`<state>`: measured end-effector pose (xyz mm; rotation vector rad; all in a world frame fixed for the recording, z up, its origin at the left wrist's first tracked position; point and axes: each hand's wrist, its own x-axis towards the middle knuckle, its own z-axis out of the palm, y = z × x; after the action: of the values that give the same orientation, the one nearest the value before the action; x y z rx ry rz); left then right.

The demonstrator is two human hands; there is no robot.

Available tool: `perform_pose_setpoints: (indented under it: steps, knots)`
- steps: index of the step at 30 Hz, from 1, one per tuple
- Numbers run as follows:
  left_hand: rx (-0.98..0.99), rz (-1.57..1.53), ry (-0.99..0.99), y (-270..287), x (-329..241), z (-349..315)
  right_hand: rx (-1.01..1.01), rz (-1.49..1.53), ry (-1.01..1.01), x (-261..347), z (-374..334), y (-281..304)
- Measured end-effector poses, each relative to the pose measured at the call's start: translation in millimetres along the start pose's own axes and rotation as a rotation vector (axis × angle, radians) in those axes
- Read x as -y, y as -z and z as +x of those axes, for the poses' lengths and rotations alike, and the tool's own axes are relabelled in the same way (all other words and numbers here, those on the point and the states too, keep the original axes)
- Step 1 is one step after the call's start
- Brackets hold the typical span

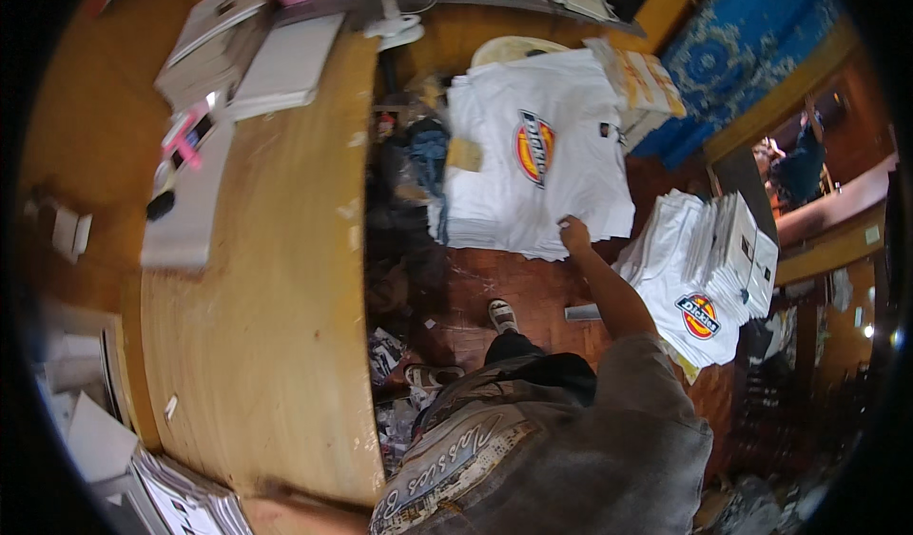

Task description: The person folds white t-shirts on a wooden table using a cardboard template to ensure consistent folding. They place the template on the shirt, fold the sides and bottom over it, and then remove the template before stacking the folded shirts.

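Note:
A tall stack of white T-shirts with a red, yellow and black chest print lies beyond my feet. My right hand is stretched out to its near edge. The fingers look closed on the hem of the top white T-shirt. My left forearm lies along the near end of the wooden table, pointing to a pile of folded shirts at the lower left. The left hand itself cannot be made out there.
The long wooden table fills the left side, with white boards and a pink item at its far end. More printed shirts are piled at the right. Bags and scraps litter the floor beneath the table edge.

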<state>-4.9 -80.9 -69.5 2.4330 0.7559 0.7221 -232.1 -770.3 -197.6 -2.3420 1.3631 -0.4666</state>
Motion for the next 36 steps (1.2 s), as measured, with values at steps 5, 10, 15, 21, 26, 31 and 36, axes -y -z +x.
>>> perform_pose_setpoints:
  steps: [5,10,15,21,26,31,36]
  knots:
    - [0.581,0.127,-0.028,-51.6,-101.3,-104.8,0.33,1.103,-1.004,-136.9,44.3,-58.4]
    - [0.71,-0.503,-0.409,-72.1,-256.2,-232.3,-0.03,1.136,-0.566,-126.5,35.5,-199.3]
    - [0.951,-0.406,-0.544,-45.2,-317.1,-307.4,-0.18,1.419,-1.111,-61.2,25.7,-194.8]
    - [1.25,-0.651,-0.557,-54.1,-321.4,-333.0,-0.177,1.451,-1.051,-84.5,27.7,-151.8]
    - [1.38,-0.704,-0.765,-64.3,-369.0,-354.2,-0.21,1.288,-0.31,7.4,143.3,-46.7]
    - [1.186,-0.977,-1.169,-43.5,-459.6,-376.4,0.221,0.67,0.715,142.9,98.4,199.7]
    - [1.472,-1.24,-1.069,-34.5,-487.9,-382.7,0.083,0.371,0.944,153.1,64.5,253.6]
